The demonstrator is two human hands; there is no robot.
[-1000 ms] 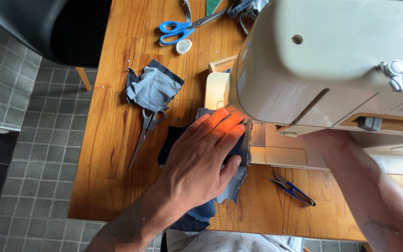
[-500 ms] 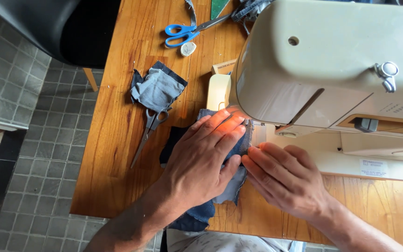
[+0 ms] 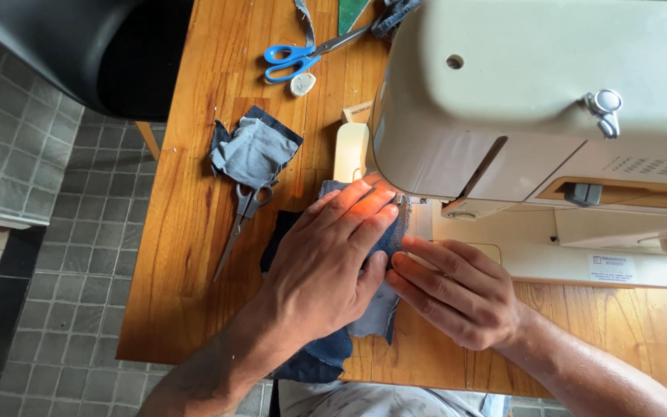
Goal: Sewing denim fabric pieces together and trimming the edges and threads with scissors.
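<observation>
Denim piece (image 3: 384, 309): dark blue, pinned flat under both hands at the front of the sewing machine, its far edge tucked beneath the machine's head, its near end hanging off the surface's edge toward the lap. Held spread that way, seemingly, to keep the cloth smooth and square where the needle sits; needle itself hidden behind the fingers and the machine body.

Sewing machine (image 3: 542, 100): cream, bulky, looming just beyond and to the right of the hands, lamp glowing orange over the left fingertips.

Left hand (image 3: 326, 266): palm down, fingers spread and pressed on the denim, clamped on nothing. Right hand (image 3: 457, 289): also flat and open, fingertips touching the cloth's right edge and meeting the left hand's, so close together, both pressing rather than gripping.

Surface (image 3: 194, 232): warm brown wood, planked, scuffed. Left of the left hand, well within reach, grey metal scissors (image 3: 242, 224) lying with blades toward the near edge; just beyond them a folded grey fabric scrap (image 3: 255, 150) with dark backing. Farther off, beyond the hands, blue-handled scissors (image 3: 295, 58) and a small white chalk piece (image 3: 303, 83) just beside them.

Further left, beyond the surface's edge: grey tiled floor (image 3: 48, 232), and a dark rounded chair back (image 3: 79, 46) at the far left corner.
</observation>
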